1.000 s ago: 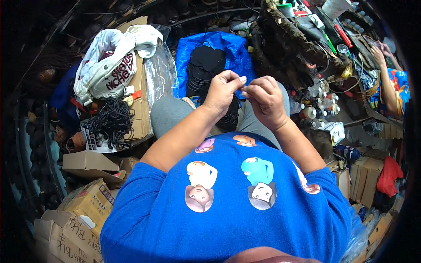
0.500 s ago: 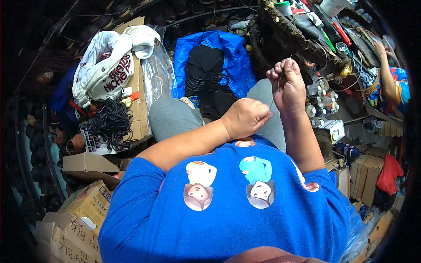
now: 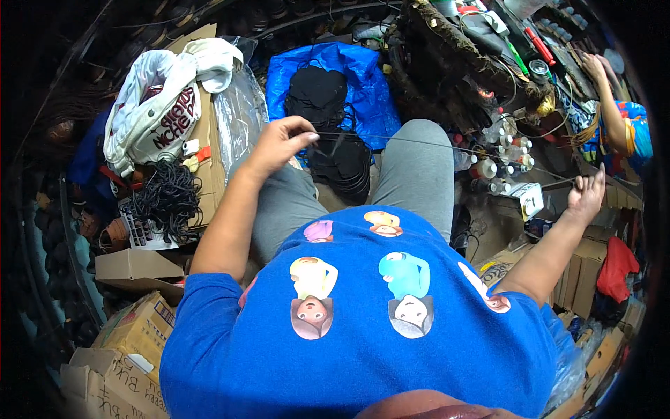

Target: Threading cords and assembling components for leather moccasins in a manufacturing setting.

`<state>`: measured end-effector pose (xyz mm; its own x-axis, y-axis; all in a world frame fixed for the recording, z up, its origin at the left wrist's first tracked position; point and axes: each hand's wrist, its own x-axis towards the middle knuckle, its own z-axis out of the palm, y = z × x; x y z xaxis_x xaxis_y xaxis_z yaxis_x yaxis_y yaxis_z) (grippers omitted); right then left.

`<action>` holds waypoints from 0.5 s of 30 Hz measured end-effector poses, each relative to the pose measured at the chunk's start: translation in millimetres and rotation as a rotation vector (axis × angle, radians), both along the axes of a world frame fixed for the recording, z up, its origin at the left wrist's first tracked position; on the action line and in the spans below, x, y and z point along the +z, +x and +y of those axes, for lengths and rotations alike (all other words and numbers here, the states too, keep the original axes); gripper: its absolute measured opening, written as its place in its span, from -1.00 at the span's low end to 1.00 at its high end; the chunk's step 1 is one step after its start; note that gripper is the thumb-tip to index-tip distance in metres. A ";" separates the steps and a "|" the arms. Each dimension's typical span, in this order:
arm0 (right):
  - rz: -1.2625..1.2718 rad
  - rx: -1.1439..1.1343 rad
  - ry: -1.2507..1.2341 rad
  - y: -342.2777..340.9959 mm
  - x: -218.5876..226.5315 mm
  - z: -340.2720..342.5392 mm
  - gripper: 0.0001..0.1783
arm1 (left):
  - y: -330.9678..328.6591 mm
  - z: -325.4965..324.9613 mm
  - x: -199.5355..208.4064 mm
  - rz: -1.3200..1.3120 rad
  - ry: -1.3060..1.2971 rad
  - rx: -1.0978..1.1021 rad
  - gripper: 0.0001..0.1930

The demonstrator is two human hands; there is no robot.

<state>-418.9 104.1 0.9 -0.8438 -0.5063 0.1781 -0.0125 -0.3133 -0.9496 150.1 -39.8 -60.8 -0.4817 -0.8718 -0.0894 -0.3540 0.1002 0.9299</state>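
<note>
My left hand (image 3: 280,143) is raised over my left knee, thumb and fingers pinched on one end of a thin dark cord (image 3: 412,141). Far out to the right, my right hand (image 3: 586,197) grips the cord with some fingers curled and others pointing up. Between the hands the cord runs almost straight, above my knees and past several small bottles (image 3: 513,157). Beyond my left hand lies a pile of flat black pieces with thin loops (image 3: 317,91) on a blue plastic sheet (image 3: 380,91).
To the left, a white cloth bag (image 3: 157,105) and a tangle of black cords (image 3: 166,194) rest on cardboard. Boxes (image 3: 132,321) stand at lower left. A cluttered bench (image 3: 502,56) holds tools at upper right. Another person's arm (image 3: 611,105) reaches in there.
My hands have moved apart, the left one leftward and the right one far out to the right. The cord now stretches between them.
</note>
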 end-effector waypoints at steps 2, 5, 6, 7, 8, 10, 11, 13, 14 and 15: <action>-0.109 0.221 -0.124 -17.9 -16.5 12.4 -0.62 | -1.3 -2.7 8.2 0.015 0.067 0.027 -0.84; 0.071 0.418 0.350 134.9 -24.7 -49.4 -0.49 | -38.7 10.8 25.4 -0.012 -0.015 -0.101 -0.86; 0.018 0.718 0.400 187.5 -14.7 -57.5 -0.55 | -52.0 15.9 32.0 0.021 -0.028 -0.130 -0.86; 0.119 0.808 0.480 230.0 -18.8 -61.3 -0.55 | -66.7 19.8 39.4 0.059 -0.044 -0.171 -0.86; 0.050 1.013 0.451 255.1 -25.1 -63.2 -0.54 | -78.2 20.4 42.5 0.063 0.000 -0.164 -0.85; -0.082 1.262 0.465 287.5 -32.4 -67.6 -0.52 | -90.2 20.7 48.2 0.173 0.093 -0.160 -0.84; -0.127 1.365 0.463 287.8 -39.7 -72.4 -0.57 | -92.3 20.1 49.7 0.279 0.186 -0.154 -0.84; -0.004 1.384 0.572 280.5 -37.9 -79.3 -0.63 | -86.0 17.2 47.9 0.298 0.211 -0.158 -0.84; 0.004 1.341 0.536 274.8 -32.6 -79.5 -0.65 | -82.4 15.7 45.5 0.239 0.208 -0.180 -0.84; 0.008 1.302 0.503 268.7 -26.1 -79.4 -0.67 | -78.6 15.5 43.0 0.179 0.210 -0.198 -0.84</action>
<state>-150.2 24.7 -25.2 0.2771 -0.9272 -0.2520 0.0152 0.2665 -0.9637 71.4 -24.3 -17.8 -0.6644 -0.7310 -0.1555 -0.1759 -0.0493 0.9832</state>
